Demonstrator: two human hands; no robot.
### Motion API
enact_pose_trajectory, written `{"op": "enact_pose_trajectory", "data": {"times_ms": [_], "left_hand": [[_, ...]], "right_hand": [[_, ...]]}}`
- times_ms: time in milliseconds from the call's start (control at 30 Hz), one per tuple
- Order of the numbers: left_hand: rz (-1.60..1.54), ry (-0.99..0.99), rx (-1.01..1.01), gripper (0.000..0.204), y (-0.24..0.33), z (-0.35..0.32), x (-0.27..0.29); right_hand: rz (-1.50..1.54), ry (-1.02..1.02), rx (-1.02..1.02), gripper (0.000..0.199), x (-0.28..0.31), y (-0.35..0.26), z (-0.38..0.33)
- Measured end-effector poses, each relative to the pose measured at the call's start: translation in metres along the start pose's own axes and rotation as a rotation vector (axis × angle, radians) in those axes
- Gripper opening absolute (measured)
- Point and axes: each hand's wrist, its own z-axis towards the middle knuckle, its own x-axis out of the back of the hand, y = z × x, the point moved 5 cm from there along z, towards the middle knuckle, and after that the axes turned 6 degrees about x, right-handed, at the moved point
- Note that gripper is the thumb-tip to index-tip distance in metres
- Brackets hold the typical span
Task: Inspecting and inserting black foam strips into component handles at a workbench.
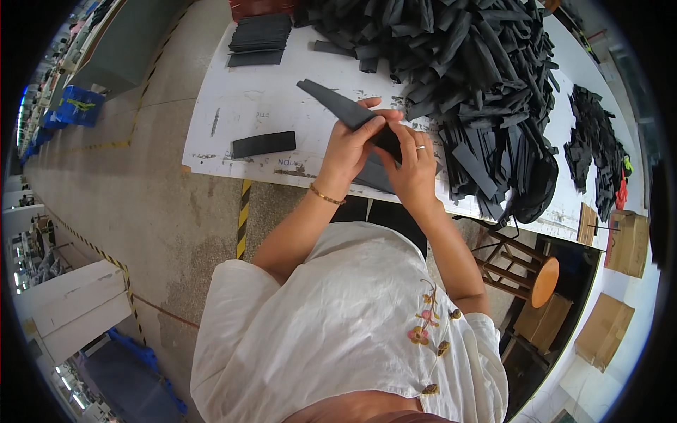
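Note:
Above the near edge of the white table, both my hands grip a black fabric strip (337, 103). Its long end slants up and to the left, past the fingers. My left hand (350, 144) is closed on the strip, thumb on top. My right hand (415, 163), with a ring on one finger, pinches the other end, which is partly hidden by the fingers. Under my wrists, more dark flat material (375, 175) lies at the table edge. A single flat black strip (264, 144) rests on the table left of my left hand.
A neat stack of black strips (259, 39) sits at the far left of the white table (201, 151). A big heap of black pieces (451, 53) covers the far right, with flat strips (485, 166) nearer. A wooden stool (544, 280) and cardboard boxes (604, 331) stand at right.

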Motion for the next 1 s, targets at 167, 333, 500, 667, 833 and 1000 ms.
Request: {"op": "enact_pose_trajectory", "data": {"times_ms": [167,333,500,667,833,1000], "left_hand": [[-0.026,-0.078,-0.039,0.018,-0.005,0.003,0.001],[-0.108,-0.091,-0.012,0.018,-0.032,-0.003,-0.002],[-0.073,0.058,-0.014,0.022,-0.009,-0.001,0.008],[-0.157,0.025,0.049,0.024,-0.036,-0.008,0.001],[-0.202,0.041,0.068,0.026,-0.035,-0.008,0.005],[-0.179,0.079,0.138,0.028,-0.016,0.000,0.009]], "right_hand": [[-0.020,-0.138,-0.086,0.048,-0.003,0.002,-0.016],[0.074,-0.171,-0.099,0.041,-0.013,0.012,-0.021],[0.072,-0.177,-0.115,0.039,0.002,0.007,-0.013],[0.189,-0.255,-0.099,0.036,-0.005,0.013,-0.018],[0.154,-0.277,-0.091,0.040,-0.009,0.009,-0.010],[0.219,-0.314,-0.058,0.027,-0.003,0.020,-0.014]]}}
